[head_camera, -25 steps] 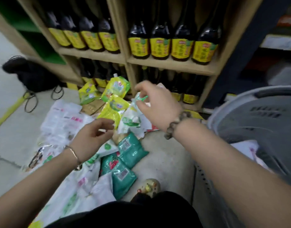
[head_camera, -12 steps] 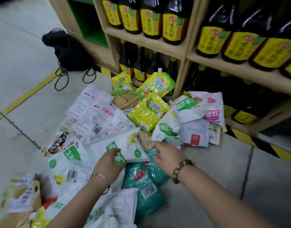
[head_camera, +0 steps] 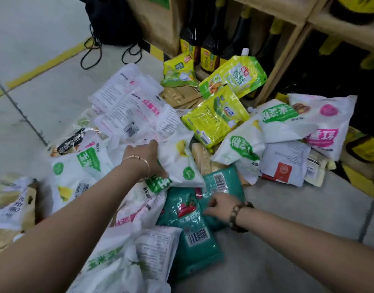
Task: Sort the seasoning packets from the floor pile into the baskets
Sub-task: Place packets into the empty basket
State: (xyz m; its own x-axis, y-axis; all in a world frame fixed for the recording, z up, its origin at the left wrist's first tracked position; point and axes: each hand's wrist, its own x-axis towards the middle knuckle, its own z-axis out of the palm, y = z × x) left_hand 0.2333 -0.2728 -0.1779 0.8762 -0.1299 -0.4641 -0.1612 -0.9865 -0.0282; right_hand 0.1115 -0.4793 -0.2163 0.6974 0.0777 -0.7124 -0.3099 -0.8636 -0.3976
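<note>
Seasoning packets [head_camera: 215, 117], glossy crinkled plastic; left grip [head_camera: 142, 157] around white pouch [head_camera: 179, 161], right grip [head_camera: 221, 206] tightness unclear.

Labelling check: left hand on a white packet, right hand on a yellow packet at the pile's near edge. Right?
No. In the head view the right hand is on a teal packet, not a yellow one. The rest holds: left hand on a white packet, right hand at the near edge of the pile.

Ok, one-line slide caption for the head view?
Left hand grips a white packet while right hand touches teal packets on the floor.
</note>
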